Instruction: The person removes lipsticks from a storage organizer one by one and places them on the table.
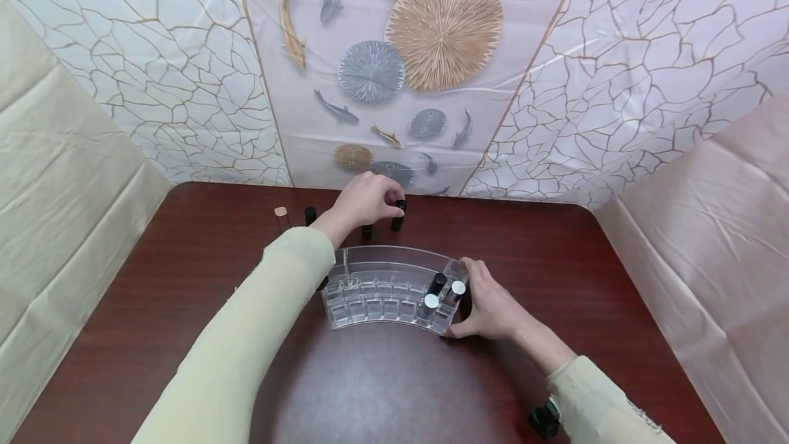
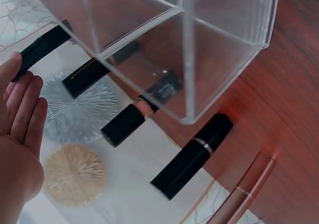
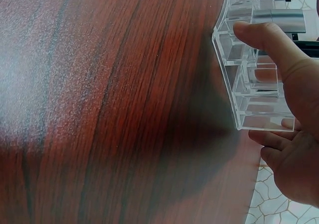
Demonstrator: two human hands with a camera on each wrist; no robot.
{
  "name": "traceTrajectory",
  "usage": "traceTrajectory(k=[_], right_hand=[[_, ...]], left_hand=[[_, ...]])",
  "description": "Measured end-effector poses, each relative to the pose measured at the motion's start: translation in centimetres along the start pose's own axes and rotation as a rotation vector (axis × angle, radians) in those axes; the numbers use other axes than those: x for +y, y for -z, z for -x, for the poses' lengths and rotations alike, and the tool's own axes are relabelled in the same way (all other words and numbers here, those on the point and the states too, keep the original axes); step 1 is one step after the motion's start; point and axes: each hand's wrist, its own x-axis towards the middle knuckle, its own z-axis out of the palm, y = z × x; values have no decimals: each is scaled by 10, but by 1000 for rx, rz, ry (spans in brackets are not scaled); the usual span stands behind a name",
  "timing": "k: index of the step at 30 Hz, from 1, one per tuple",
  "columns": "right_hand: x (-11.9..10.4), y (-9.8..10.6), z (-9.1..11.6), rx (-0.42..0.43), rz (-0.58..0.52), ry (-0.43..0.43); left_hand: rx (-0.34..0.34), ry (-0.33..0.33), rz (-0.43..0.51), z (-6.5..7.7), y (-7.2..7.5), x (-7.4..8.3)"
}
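Note:
My left hand [image 1: 366,200] pinches a black lipstick tube [image 1: 397,223] between thumb and fingers near the table's back edge. In the left wrist view that tube [image 2: 46,47] stands upright beside a row of others. A clear curved lipstick organizer [image 1: 372,308] lies in the middle of the table. Its right end is gripped by my right hand [image 1: 493,303], thumb at the front corner and fingers behind. Three tubes stand in its right-hand slots: a black one [image 1: 437,284] and two with silver tops, one in front [image 1: 431,303] and one at right [image 1: 457,290].
Behind the organizer stand a rose-gold tube [image 2: 244,191], a black tube with a silver ring [image 2: 192,157], one with a peach band [image 2: 124,124] and one with gold lettering [image 2: 85,78]. A patterned cloth wall [image 1: 203,88] rises at the table's [image 1: 524,245] back edge.

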Motion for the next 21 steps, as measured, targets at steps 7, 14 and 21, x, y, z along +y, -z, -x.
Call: traceTrajectory(k=[7, 14, 21], right_hand=[[0, 0, 0, 2, 6, -2], [-1, 0, 0, 7, 4, 1], [-1, 0, 0, 4, 5, -8]], left_hand=[[-28, 12, -42, 0, -10, -3], [-39, 9, -95, -4, -17, -3], [-54, 20, -125, -8, -24, -1]])
